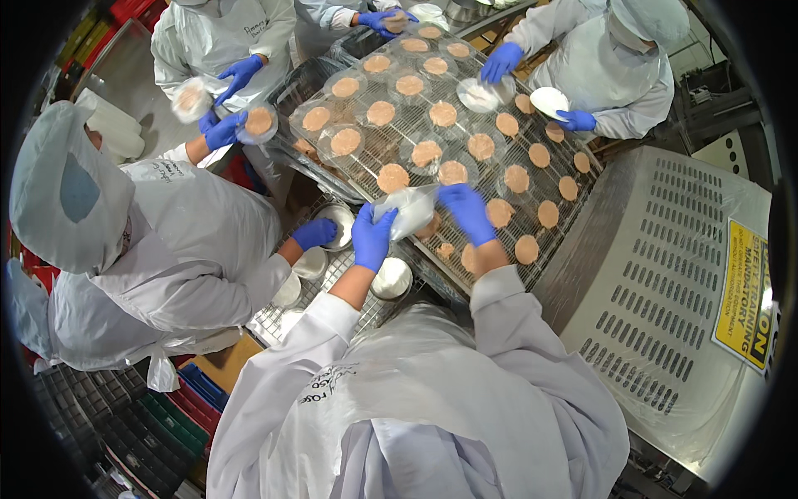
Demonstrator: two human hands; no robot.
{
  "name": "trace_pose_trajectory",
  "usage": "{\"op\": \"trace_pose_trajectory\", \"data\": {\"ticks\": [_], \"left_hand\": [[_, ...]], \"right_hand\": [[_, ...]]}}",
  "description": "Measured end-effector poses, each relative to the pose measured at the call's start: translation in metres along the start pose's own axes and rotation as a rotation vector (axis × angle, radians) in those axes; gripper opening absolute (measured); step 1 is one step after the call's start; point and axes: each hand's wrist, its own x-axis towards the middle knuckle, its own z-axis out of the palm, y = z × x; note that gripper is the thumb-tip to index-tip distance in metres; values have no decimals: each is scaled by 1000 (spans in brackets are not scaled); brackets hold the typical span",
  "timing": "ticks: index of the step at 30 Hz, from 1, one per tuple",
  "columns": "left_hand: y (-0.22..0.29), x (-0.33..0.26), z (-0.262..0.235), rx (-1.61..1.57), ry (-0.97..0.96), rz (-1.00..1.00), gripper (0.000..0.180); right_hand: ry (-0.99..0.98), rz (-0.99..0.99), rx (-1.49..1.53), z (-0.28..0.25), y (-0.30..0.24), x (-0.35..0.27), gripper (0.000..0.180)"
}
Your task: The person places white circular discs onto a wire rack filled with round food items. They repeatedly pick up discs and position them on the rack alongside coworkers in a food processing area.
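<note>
My gloved left hand (371, 237) is closed round the lower left edge of a stack of thin, whitish see-through film sheets (409, 209), held over the near edge of a wire mesh conveyor (555, 241). At the right edge of the sheets is my right hand (467, 214), also gloved in blue. Its fingers are smeared by motion, so their grip does not show. Flat round pinkish patties (453, 172) lie in rows on the mesh, several on clear round films. One patty (428, 224) is partly hidden under the sheets.
Below my left hand, white round stacks (391, 279) stand in holders on a wire rack (339, 268). A co-worker's gloved hand (314, 234) reaches there from the left; others handle patties and films round the conveyor. A slotted metal cover (648, 274) rises at the right.
</note>
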Motion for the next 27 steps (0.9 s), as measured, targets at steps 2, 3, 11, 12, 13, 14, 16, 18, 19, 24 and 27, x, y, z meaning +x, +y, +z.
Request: {"op": "trace_pose_trajectory", "data": {"ticks": [2,3,11,12,13,14,16,18,19,24,27], "left_hand": [[-7,2,-1,81,-67,42,26],[-11,0,-1,89,-110,35,26],[-22,-15,-25,165,-136,-9,31],[-17,-11,-22,166,-126,-15,31],[-10,-4,-20,163,-88,-21,31],[-4,1,-18,156,-53,-26,31],[4,2,-15,104,-12,37,31],[6,5,-13,67,14,71,30],[6,14,-7,48,7,76,29],[-22,10,-1,-97,-214,-31,22],[-10,14,4,-37,-172,-122,17]], "right_hand": [[22,-29,-144,30,3,-6,28],[124,-85,-168,44,26,-4,26],[309,88,-71,-80,72,32,29],[371,16,-111,-82,106,43,34],[345,-87,-311,-71,102,43,39],[347,-196,-514,-62,97,41,44],[359,-364,-558,-12,55,15,49],[242,-255,-180,18,20,9,45],[65,-108,-126,21,-7,1,42],[89,-155,-26,31,6,3,27],[106,-203,170,-2,7,22,24]]}}
